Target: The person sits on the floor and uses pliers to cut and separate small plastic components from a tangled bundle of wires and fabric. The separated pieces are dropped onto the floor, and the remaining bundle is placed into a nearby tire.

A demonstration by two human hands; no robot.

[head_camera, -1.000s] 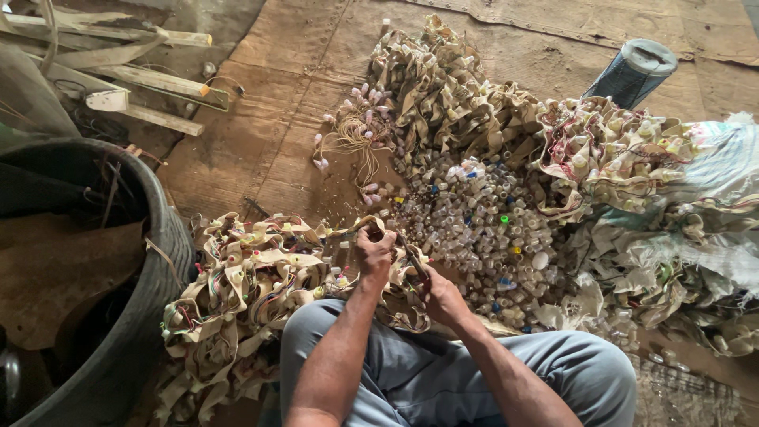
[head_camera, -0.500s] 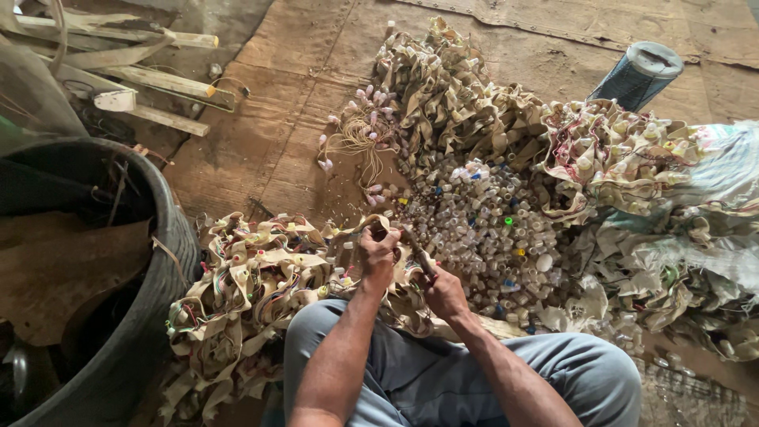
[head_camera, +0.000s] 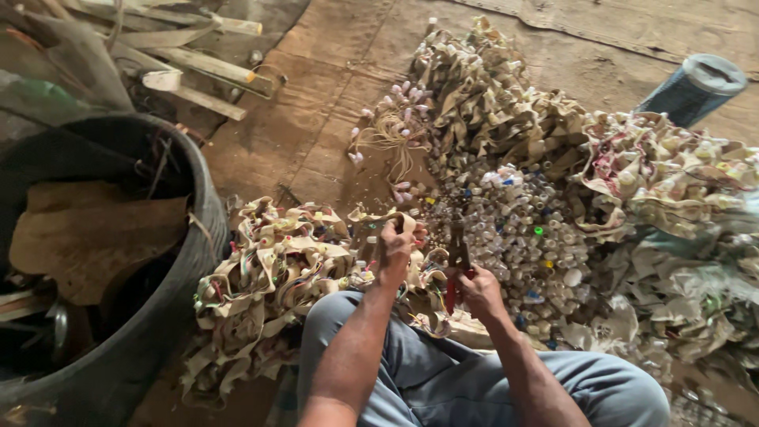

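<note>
The left hand (head_camera: 395, 251) was closed on a beige webbing strip (head_camera: 393, 221), its fingers wrapped round the strip's free end, which rose from the tangled heap of strips with coloured wires (head_camera: 277, 273) just left of those fingers. The right hand (head_camera: 480, 291) held red-handled pliers (head_camera: 456, 265), fingers shut round the handles; whether the tips were biting the strip was hard to tell. The strip looked light, limp and easily snagged, best gripped near the end being worked. Beyond the fingers lay a pile of small sockets (head_camera: 522, 237); a dark tub (head_camera: 170, 316) stood well left.
</note>
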